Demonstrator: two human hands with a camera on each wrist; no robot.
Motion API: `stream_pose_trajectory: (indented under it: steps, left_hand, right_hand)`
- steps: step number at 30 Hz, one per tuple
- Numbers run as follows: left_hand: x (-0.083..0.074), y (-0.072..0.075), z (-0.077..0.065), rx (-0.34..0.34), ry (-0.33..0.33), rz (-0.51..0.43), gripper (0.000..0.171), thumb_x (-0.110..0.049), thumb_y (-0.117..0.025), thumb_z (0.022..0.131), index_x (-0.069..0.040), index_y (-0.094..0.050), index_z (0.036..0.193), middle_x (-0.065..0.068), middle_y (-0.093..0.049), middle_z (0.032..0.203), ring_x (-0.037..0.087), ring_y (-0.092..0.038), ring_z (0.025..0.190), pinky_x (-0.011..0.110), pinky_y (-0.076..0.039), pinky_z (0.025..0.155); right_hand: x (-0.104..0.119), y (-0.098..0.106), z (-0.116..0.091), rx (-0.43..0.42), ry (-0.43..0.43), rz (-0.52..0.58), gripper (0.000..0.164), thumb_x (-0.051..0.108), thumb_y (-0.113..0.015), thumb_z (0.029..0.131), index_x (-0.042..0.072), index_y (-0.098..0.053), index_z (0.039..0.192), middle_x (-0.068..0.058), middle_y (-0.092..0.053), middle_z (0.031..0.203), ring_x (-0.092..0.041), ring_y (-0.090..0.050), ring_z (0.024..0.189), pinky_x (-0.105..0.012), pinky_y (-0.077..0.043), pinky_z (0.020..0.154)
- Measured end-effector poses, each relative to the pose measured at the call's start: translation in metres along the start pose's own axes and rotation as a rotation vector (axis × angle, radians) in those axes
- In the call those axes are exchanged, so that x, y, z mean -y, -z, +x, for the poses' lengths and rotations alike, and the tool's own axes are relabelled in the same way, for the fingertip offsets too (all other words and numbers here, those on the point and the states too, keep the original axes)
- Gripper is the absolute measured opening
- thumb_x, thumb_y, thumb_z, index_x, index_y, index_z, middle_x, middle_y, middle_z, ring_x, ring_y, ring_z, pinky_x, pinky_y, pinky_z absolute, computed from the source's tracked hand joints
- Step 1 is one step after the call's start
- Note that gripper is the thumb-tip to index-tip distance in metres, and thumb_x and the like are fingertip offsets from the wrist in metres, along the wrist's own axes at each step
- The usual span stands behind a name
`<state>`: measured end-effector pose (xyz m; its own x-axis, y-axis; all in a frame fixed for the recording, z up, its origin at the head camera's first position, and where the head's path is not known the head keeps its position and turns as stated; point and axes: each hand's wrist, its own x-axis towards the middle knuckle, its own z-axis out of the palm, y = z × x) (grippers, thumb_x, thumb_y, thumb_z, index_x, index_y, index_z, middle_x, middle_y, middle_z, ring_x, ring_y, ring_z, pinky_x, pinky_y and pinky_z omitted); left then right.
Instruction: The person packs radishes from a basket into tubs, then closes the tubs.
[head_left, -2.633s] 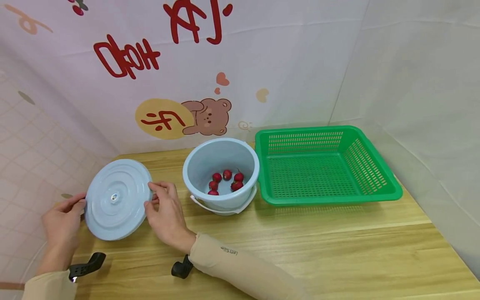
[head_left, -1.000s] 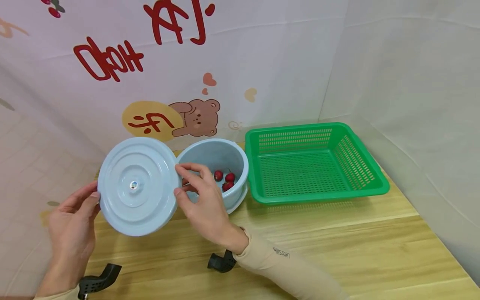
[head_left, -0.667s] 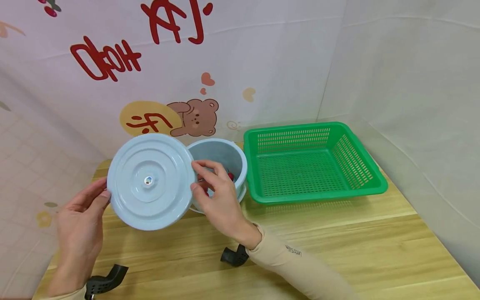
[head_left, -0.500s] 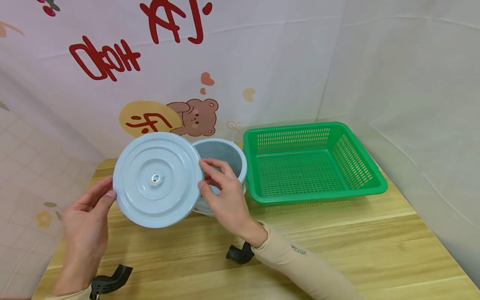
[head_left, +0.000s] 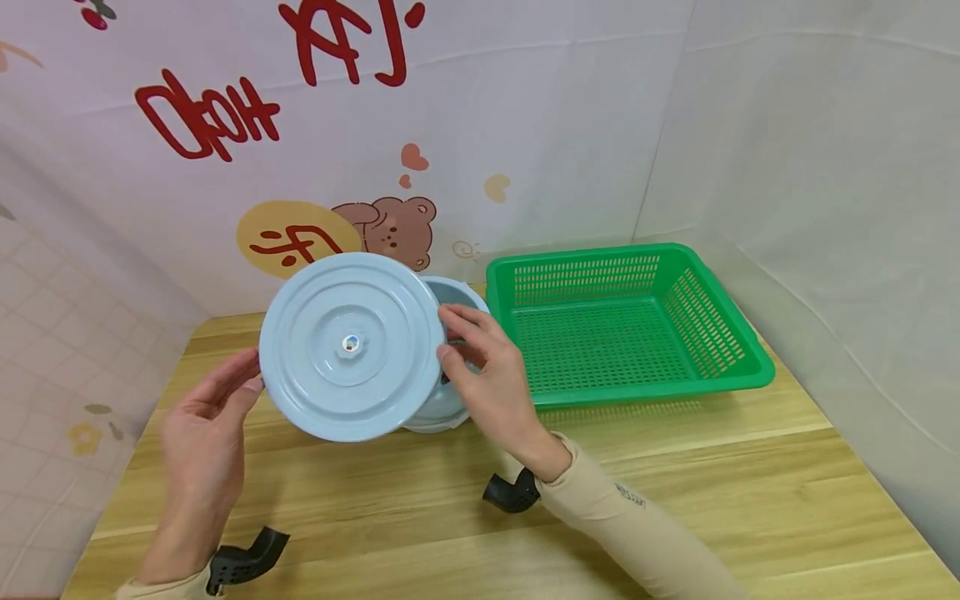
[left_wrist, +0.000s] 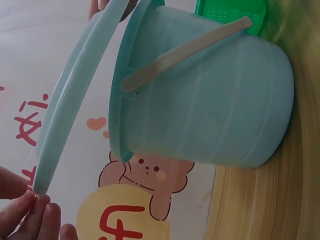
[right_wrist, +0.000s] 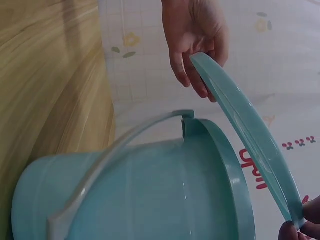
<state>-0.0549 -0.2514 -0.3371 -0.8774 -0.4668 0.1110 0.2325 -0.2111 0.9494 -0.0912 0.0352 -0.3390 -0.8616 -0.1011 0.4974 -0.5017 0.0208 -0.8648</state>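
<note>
Between both hands is a round light-blue lid (head_left: 315,367) with a small knob at its centre. My left hand (head_left: 206,442) pinches its left edge, and my right hand (head_left: 491,379) pinches the right edge. The lid is held tilted, apart from and above a light-blue bucket (head_left: 442,412). In the head view it covers much of the bucket's mouth. Both wrist views show a gap between the lid (left_wrist: 75,95) and the rim of the bucket (left_wrist: 210,95). Lid and right hand hide most of the bucket's inside; a small dark bit shows there.
A green plastic basket (head_left: 637,392) with slatted sides stands to the right of the bucket. All this is on a wooden table (head_left: 675,475). A printed cloth (head_left: 570,125) hangs behind, and a pale handle (left_wrist: 185,52) hangs on the bucket's side.
Both hands have carried the lid from the left, rightwards and up, until it overlaps the bucket in the head view. The red radishes seen earlier inside are now almost fully hidden.
</note>
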Motion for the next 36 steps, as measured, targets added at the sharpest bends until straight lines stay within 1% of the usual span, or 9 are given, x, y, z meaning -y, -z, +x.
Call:
stream_pose_trajectory:
  steps: [2, 6, 12, 16, 23, 30, 33, 36]
  left_hand:
    - [0.0, -0.003, -0.002, 0.01, 0.008, 0.055, 0.035, 0.009, -0.068, 0.093, 0.01, -0.068, 0.128, 0.012, -0.074, 0.121, 0.021, -0.068, 0.112, 0.021, -0.053, 0.096]
    - [0.001, -0.008, -0.006, 0.044, 0.008, 0.119, 0.037, 0.006, -0.068, 0.094, 0.006, -0.068, 0.131, 0.009, -0.074, 0.124, 0.02, -0.067, 0.115, 0.02, -0.051, 0.097]
    - [0.005, -0.015, -0.009, 0.098, -0.022, 0.161, 0.038, 0.006, -0.068, 0.095, 0.003, -0.067, 0.133, 0.008, -0.071, 0.129, 0.018, -0.065, 0.121, 0.019, -0.05, 0.098]
    - [0.007, -0.021, -0.012, 0.124, -0.023, 0.189, 0.04, 0.004, -0.069, 0.095, 0.001, -0.067, 0.135, 0.008, -0.068, 0.135, 0.016, -0.062, 0.127, 0.017, -0.05, 0.098]
    - [0.011, -0.03, -0.014, 0.191, -0.018, 0.191, 0.044, 0.002, -0.067, 0.096, 0.0, -0.063, 0.14, 0.01, -0.062, 0.144, 0.018, -0.055, 0.137, 0.018, -0.05, 0.1]
    - [0.018, -0.035, -0.015, 0.24, -0.012, 0.192, 0.047, 0.002, -0.065, 0.098, 0.0, -0.059, 0.144, 0.01, -0.058, 0.148, 0.018, -0.051, 0.141, 0.018, -0.048, 0.102]
    - [0.02, -0.036, -0.015, 0.256, 0.003, 0.205, 0.049, -0.001, -0.066, 0.099, -0.001, -0.057, 0.146, 0.01, -0.057, 0.15, 0.019, -0.05, 0.141, 0.018, -0.047, 0.103]
    - [0.022, -0.037, -0.015, 0.264, 0.034, 0.21, 0.051, -0.002, -0.066, 0.099, -0.003, -0.056, 0.148, 0.01, -0.055, 0.151, 0.019, -0.05, 0.141, 0.017, -0.048, 0.101]
  right_hand:
    - [0.0, 0.004, 0.001, -0.006, -0.009, 0.003, 0.042, -0.006, -0.064, 0.096, -0.003, -0.064, 0.138, -0.014, -0.058, 0.14, -0.027, -0.068, 0.109, -0.035, -0.058, 0.093]
    - [-0.001, 0.012, 0.003, -0.013, -0.036, -0.002, 0.041, -0.005, -0.063, 0.097, -0.002, -0.065, 0.137, -0.013, -0.058, 0.14, -0.027, -0.067, 0.11, -0.036, -0.057, 0.096]
    - [-0.002, 0.024, 0.005, -0.018, -0.073, -0.025, 0.039, -0.002, -0.064, 0.098, 0.001, -0.066, 0.137, -0.01, -0.059, 0.141, -0.025, -0.065, 0.113, -0.038, -0.057, 0.097]
    - [-0.004, 0.031, 0.008, -0.01, -0.093, -0.034, 0.039, -0.002, -0.063, 0.099, 0.0, -0.065, 0.137, -0.009, -0.058, 0.143, -0.024, -0.064, 0.113, -0.038, -0.056, 0.097]
    - [-0.007, 0.042, 0.011, -0.008, -0.141, -0.079, 0.039, 0.001, -0.062, 0.099, 0.003, -0.065, 0.139, -0.005, -0.058, 0.146, -0.023, -0.065, 0.113, -0.037, -0.056, 0.098]
    - [-0.013, 0.05, 0.017, 0.013, -0.196, -0.119, 0.04, 0.005, -0.063, 0.099, 0.006, -0.066, 0.139, 0.0, -0.058, 0.147, -0.024, -0.065, 0.115, -0.043, -0.055, 0.099]
    - [-0.015, 0.052, 0.019, 0.023, -0.219, -0.141, 0.04, 0.007, -0.063, 0.1, 0.008, -0.066, 0.14, 0.0, -0.058, 0.148, -0.024, -0.065, 0.117, -0.044, -0.054, 0.1]
    - [-0.018, 0.054, 0.02, 0.039, -0.242, -0.16, 0.04, 0.009, -0.063, 0.101, 0.008, -0.065, 0.141, 0.0, -0.057, 0.149, -0.024, -0.064, 0.12, -0.043, -0.053, 0.102]
